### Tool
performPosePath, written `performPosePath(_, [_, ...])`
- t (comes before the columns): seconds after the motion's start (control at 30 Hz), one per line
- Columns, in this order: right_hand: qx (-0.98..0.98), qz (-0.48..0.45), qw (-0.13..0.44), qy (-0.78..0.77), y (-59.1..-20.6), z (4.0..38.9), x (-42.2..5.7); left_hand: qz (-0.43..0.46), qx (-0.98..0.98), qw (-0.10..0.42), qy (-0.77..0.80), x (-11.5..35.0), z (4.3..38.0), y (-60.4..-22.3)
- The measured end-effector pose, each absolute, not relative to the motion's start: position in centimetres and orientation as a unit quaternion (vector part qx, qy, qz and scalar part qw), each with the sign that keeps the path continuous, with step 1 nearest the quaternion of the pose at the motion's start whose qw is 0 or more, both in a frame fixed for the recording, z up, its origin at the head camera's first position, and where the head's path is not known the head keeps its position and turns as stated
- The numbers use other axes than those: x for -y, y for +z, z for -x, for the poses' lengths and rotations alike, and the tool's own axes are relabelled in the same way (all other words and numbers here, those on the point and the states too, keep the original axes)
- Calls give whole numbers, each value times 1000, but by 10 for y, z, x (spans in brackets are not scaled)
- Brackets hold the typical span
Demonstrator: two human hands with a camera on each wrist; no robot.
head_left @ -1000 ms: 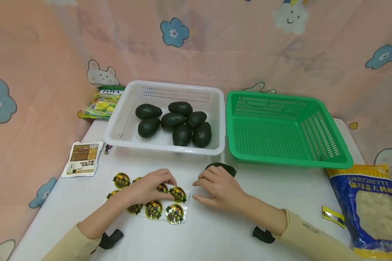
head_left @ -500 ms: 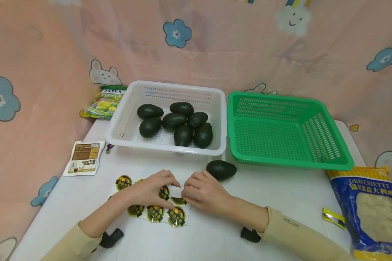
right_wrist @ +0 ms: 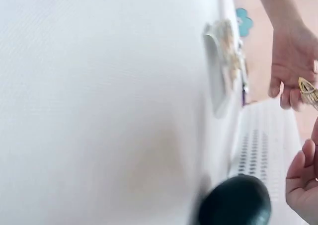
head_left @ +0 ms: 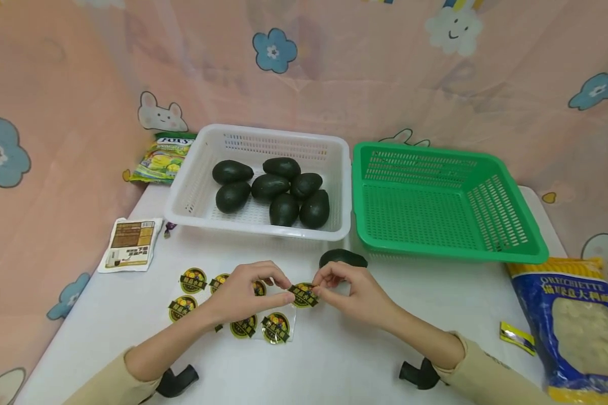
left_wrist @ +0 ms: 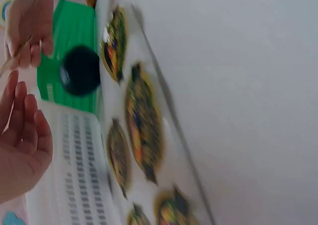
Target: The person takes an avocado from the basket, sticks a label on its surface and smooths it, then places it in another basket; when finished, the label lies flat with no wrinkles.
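A round black-and-yellow sticker (head_left: 303, 295) is stretched between both hands, off its sheet. My left hand (head_left: 245, 289) pinches its left edge between thumb and fingertips, while my right hand (head_left: 362, 295) pinches the right edge. Below them lies the white sticker sheet (head_left: 291, 323), with several more round stickers, partly hidden by the left hand. Just behind the right hand a dark green avocado (head_left: 340, 257) rests on the table, partly covered. The right wrist view catches the sticker (right_wrist: 309, 92) edge-on, raised above the table, with the avocado (right_wrist: 237, 202) at the bottom.
A white basket (head_left: 258, 230) with several avocados stands at the back, beside an empty green basket (head_left: 446, 253). Snack packs (head_left: 164, 160) and a white pouch (head_left: 130, 244) lie left. At right are a pasta bag (head_left: 582, 326) and a small yellow packet (head_left: 518, 337).
The right hand came left to the sheet, took hold of a sticker's edge and peeled it up, then drew back right. The left hand now pinches the sticker too.
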State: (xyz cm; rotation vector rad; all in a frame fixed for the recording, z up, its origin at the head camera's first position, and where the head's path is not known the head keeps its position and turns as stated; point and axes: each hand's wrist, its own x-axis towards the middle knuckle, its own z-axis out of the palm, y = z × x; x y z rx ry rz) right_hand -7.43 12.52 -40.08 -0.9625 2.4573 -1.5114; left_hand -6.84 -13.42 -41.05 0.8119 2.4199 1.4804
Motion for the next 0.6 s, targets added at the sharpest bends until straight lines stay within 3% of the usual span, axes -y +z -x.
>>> performPosePath(0.4, [-833, 219, 57, -506, -398, 68, -150, -175, -763, 65, 618, 98, 65, -409])
performPosePath(0.6, [-841, 144, 50, -519, -406, 66, -160, -139, -772, 78, 616, 83, 68, -415])
